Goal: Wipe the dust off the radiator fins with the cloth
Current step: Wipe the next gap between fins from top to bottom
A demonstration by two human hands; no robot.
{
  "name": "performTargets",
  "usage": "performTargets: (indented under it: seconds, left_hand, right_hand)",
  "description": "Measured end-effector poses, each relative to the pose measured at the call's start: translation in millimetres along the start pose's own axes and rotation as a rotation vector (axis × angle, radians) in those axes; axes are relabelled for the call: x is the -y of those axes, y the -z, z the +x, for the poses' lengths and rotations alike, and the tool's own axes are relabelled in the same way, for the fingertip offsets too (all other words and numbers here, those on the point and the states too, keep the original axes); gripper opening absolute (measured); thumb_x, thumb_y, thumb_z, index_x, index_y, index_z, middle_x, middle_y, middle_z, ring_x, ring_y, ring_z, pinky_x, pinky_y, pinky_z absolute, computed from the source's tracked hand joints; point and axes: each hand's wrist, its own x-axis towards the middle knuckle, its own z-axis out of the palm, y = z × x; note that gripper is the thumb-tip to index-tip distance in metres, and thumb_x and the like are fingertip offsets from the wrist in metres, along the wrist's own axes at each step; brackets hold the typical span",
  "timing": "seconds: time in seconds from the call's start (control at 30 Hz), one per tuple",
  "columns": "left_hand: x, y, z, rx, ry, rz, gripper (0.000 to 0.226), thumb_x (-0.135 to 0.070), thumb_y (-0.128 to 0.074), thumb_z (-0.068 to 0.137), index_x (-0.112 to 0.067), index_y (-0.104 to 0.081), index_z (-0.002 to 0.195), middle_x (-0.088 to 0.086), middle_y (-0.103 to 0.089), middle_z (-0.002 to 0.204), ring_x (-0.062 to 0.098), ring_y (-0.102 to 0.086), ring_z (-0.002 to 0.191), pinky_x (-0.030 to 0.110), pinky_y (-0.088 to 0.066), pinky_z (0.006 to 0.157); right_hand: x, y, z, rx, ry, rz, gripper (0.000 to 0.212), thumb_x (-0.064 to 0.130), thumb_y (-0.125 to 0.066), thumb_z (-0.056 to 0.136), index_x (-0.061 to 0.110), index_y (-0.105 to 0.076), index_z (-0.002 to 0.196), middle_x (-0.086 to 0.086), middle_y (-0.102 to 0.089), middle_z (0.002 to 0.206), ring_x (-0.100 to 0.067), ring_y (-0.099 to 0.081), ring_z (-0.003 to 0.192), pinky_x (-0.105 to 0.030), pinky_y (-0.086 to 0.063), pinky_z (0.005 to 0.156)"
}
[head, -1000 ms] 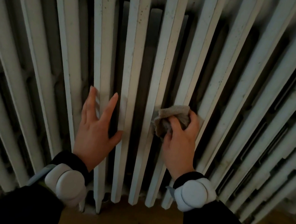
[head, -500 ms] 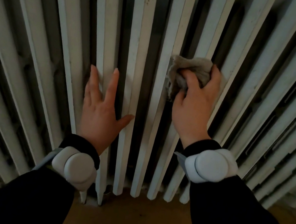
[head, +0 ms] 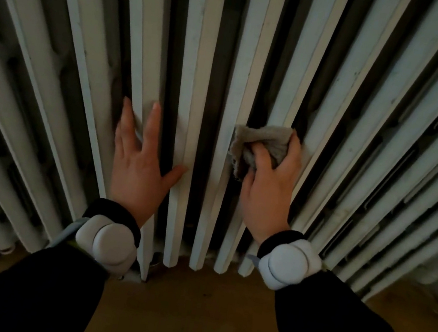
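Low on the radiator (head: 202, 48) | right hand (head: 267, 196) grips bunched cloth (head: 264, 143) against middle fins (head: 289, 96) | left hand (head: 137, 164) spread flat beside it | risk: wad likely skips the gaps, leaving dust

the right hand (head: 268, 193) is sliding back down the radiator fins (head: 246, 55) with the cloth (head: 262, 137) bunched under its fingers; higher half a second ago, the cloth is now sitting level with the fingertips of the left hand (head: 136, 170) again
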Motion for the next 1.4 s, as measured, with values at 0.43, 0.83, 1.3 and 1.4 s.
performTargets:
  seconds: [0.43,0.83,1.3,1.4]
  left_hand:
    - [4.6,-8.0,-14.3,0.031,0.005,-0.020,0.117,-0.024,-0.080,0.073,-0.046,0.010,0.146,0.010,0.019,0.157,0.033,0.000,0.146,0.056,-0.029,0.111]
    - [3.6,-4.2,-15.3,-0.035,-0.017,0.078,0.110,-0.030,-0.079,0.073,-0.028,0.000,0.149,0.018,0.006,0.157,0.033,0.005,0.145,0.048,-0.007,0.116]
    - [20.1,-17.3,-24.2,-0.061,-0.010,0.271,0.119,-0.048,-0.077,0.069,-0.009,0.002,0.149,0.022,-0.006,0.157,0.036,0.000,0.145,0.051,0.006,0.114]
    - [21.5,-18.6,-25.4,-0.066,-0.020,0.261,0.118,-0.046,-0.078,0.069,-0.012,0.003,0.148,0.023,-0.007,0.156,0.036,-0.001,0.144,0.046,0.013,0.113]
  right_hand:
    - [-12.2,-11.8,-26.0,0.060,-0.021,-0.080,0.040,0.007,-0.055,0.087,0.017,-0.054,0.126,-0.022,-0.016,0.150,-0.037,-0.020,0.139,-0.042,-0.017,0.113]
    - [1.7,18.6,-9.2,-0.005,-0.017,0.108,0.032,0.004,-0.060,0.085,0.012,-0.059,0.116,-0.019,-0.023,0.149,-0.032,-0.022,0.140,-0.045,-0.026,0.116]
    - [-2.5,-0.6,-7.7,0.020,-0.040,0.061,0.033,0.003,-0.055,0.087,0.012,-0.059,0.118,-0.026,-0.025,0.148,-0.038,-0.027,0.137,-0.035,-0.018,0.116]
    - [-6.0,-5.8,-16.0,0.029,-0.050,0.051,0.034,0.002,-0.056,0.086,0.011,-0.059,0.119,-0.027,-0.026,0.147,-0.040,-0.028,0.136,-0.034,-0.015,0.114]
